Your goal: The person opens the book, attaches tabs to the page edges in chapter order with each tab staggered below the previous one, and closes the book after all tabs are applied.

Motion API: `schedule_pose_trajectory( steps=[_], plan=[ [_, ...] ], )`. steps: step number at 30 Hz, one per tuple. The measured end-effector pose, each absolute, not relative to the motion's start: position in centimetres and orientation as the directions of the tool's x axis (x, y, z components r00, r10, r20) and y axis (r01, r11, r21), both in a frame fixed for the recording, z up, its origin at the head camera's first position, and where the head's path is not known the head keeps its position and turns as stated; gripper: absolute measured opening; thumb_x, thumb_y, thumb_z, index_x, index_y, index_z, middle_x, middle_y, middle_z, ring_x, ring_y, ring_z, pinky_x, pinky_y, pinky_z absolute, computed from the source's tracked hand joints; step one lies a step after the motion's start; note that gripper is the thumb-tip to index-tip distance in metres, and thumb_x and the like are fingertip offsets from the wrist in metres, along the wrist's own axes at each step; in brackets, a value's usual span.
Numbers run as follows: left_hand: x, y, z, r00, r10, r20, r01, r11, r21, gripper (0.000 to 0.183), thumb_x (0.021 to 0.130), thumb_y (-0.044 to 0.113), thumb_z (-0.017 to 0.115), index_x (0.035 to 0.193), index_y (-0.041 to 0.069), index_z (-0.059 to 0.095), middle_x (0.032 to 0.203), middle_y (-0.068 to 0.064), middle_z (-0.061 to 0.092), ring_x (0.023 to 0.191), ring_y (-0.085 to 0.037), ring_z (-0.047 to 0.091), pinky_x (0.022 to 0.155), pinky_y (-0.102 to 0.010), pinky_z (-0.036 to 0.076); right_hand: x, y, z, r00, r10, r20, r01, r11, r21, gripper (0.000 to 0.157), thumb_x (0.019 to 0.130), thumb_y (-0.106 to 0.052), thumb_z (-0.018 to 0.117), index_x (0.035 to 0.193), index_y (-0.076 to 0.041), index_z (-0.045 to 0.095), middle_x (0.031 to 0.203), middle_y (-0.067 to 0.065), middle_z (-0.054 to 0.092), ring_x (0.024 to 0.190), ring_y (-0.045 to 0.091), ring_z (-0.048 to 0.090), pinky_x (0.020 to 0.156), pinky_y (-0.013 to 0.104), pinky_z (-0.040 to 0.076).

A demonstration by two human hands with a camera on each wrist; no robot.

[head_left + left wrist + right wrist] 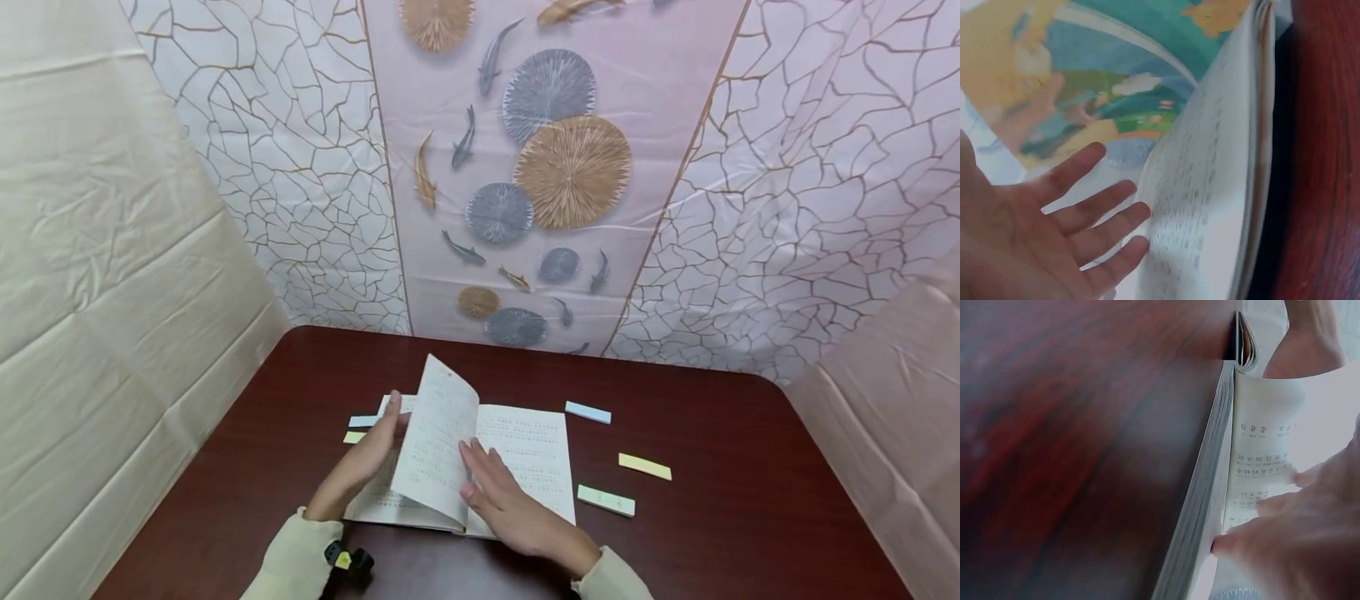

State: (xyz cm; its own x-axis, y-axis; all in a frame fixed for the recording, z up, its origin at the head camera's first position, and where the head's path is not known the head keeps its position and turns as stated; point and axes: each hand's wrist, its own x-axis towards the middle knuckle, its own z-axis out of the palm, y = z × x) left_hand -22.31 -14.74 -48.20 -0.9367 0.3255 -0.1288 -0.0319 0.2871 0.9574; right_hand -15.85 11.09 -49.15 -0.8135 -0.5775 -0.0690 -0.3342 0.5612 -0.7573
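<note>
A book (528, 454) lies open on the table, with printed text on its right page. One leaf (438, 433) stands raised from the spine, leaning left. My left hand (369, 454) is at the left of this leaf, its far side partly hidden by it. In the left wrist view its fingers (1094, 209) are spread and straight, tips at the page edge, below a colourful illustration (1110, 94). My right hand (517, 510) lies over the right page near the spine, extended fingers touching the raised leaf. From the right wrist, these fingers (1279, 534) appear beside lines of text.
Right of the book lie a blue strip (588, 412), a yellow strip (645, 467) and a green strip (606, 501). Another blue strip (363, 422) and a yellow strip (354, 437) sit at its left edge. The dark red table (712, 425) meets patterned curtains (322, 208) behind.
</note>
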Motion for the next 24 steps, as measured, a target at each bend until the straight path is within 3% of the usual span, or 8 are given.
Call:
schedule_pose_trajectory(
  steps=[2, 5, 7, 9, 11, 13, 20, 24],
  plan=[
    [-22.4, -15.4, -48.0, -0.955, 0.263, -0.135, -0.060, 0.272, 0.960, 0.094, 0.110, 0.065, 0.010, 0.139, -0.008, 0.061, 0.121, -0.023, 0.072, 0.114, -0.033, 0.069, 0.106, -0.046, 0.049, -15.9, 10.9, -49.2, -0.807, -0.583, -0.092, -0.336, 0.582, -0.741, 0.066, 0.116, -0.047, 0.028, 0.171, -0.015, 0.011, 0.177, 0.012, 0.003, 0.161, 0.044, -0.006, 0.126, 0.067, 0.002],
    [-22.4, -16.2, -47.6, -0.983, 0.130, -0.131, -0.078, 0.355, 0.932, 0.072, 0.110, 0.060, 0.042, 0.125, -0.004, 0.072, 0.105, -0.014, 0.076, 0.092, -0.018, 0.070, 0.084, -0.033, 0.054, -16.2, 10.6, -49.2, -0.797, -0.592, -0.117, -0.345, 0.607, -0.716, 0.070, 0.115, -0.050, 0.027, 0.170, -0.010, 0.014, 0.177, 0.014, 0.006, 0.161, 0.046, -0.005, 0.126, 0.068, 0.002],
    [-22.4, -16.6, -47.3, -0.989, 0.081, -0.120, -0.076, 0.416, 0.906, 0.048, 0.106, 0.046, 0.062, 0.103, 0.000, 0.076, 0.083, -0.007, 0.071, 0.073, -0.013, 0.061, 0.068, -0.028, 0.049, -16.2, 10.4, -49.2, -0.793, -0.594, -0.134, -0.348, 0.623, -0.701, 0.071, 0.114, -0.051, 0.027, 0.170, -0.009, 0.015, 0.177, 0.015, 0.007, 0.160, 0.048, -0.005, 0.125, 0.069, 0.003],
    [-22.4, -17.2, -47.1, -0.991, 0.084, -0.105, -0.053, 0.472, 0.880, 0.035, 0.101, 0.035, 0.073, 0.082, 0.005, 0.071, 0.067, 0.001, 0.057, 0.061, -0.010, 0.047, 0.057, -0.026, 0.041, -16.3, 10.3, -49.2, -0.790, -0.594, -0.151, -0.346, 0.636, -0.690, 0.072, 0.114, -0.052, 0.027, 0.169, -0.007, 0.015, 0.177, 0.015, 0.008, 0.160, 0.048, -0.004, 0.125, 0.069, 0.004],
    [-22.6, -17.8, -46.9, -0.989, 0.102, -0.110, -0.043, 0.507, 0.861, 0.040, 0.099, 0.028, 0.076, 0.069, 0.010, 0.057, 0.059, 0.004, 0.036, 0.055, -0.012, 0.031, 0.052, -0.027, 0.032, -16.4, 10.4, -49.2, -0.790, -0.590, -0.166, -0.338, 0.645, -0.686, 0.072, 0.114, -0.052, 0.027, 0.169, -0.007, 0.014, 0.177, 0.013, 0.008, 0.161, 0.047, -0.005, 0.125, 0.068, 0.003],
    [-22.7, -18.3, -46.7, -0.987, 0.111, -0.116, -0.038, 0.539, 0.842, 0.046, 0.099, 0.029, 0.077, 0.065, 0.014, 0.049, 0.059, 0.005, 0.027, 0.056, -0.012, 0.024, 0.052, -0.028, 0.028, -16.5, 10.4, -49.2, -0.788, -0.589, -0.177, -0.331, 0.649, -0.685, 0.073, 0.114, -0.053, 0.027, 0.169, -0.006, 0.016, 0.177, 0.012, 0.008, 0.161, 0.045, -0.006, 0.126, 0.067, 0.003],
    [-22.1, -18.9, -48.0, -0.987, 0.024, -0.157, -0.097, 0.693, 0.714, 0.049, 0.095, 0.036, 0.078, 0.061, 0.020, 0.046, 0.059, 0.008, 0.027, 0.058, -0.011, 0.024, 0.053, -0.029, 0.024, -16.2, 9.8, -49.3, -0.781, -0.595, -0.193, -0.381, 0.697, -0.607, 0.075, 0.113, -0.054, 0.030, 0.166, -0.002, 0.026, 0.176, 0.016, 0.013, 0.160, 0.049, 0.000, 0.124, 0.070, 0.010],
    [-22.0, -18.4, -48.5, -0.991, -0.013, -0.135, -0.093, 0.790, 0.606, 0.037, 0.093, 0.037, 0.080, 0.072, 0.017, 0.058, 0.061, 0.005, 0.040, 0.057, -0.013, 0.033, 0.053, -0.031, 0.027, -16.3, 9.7, -48.9, -0.784, -0.596, -0.177, -0.430, 0.725, -0.538, 0.068, 0.114, -0.046, 0.036, 0.164, 0.000, 0.032, 0.174, 0.018, 0.020, 0.159, 0.051, 0.010, 0.123, 0.069, 0.019]
  ],
)
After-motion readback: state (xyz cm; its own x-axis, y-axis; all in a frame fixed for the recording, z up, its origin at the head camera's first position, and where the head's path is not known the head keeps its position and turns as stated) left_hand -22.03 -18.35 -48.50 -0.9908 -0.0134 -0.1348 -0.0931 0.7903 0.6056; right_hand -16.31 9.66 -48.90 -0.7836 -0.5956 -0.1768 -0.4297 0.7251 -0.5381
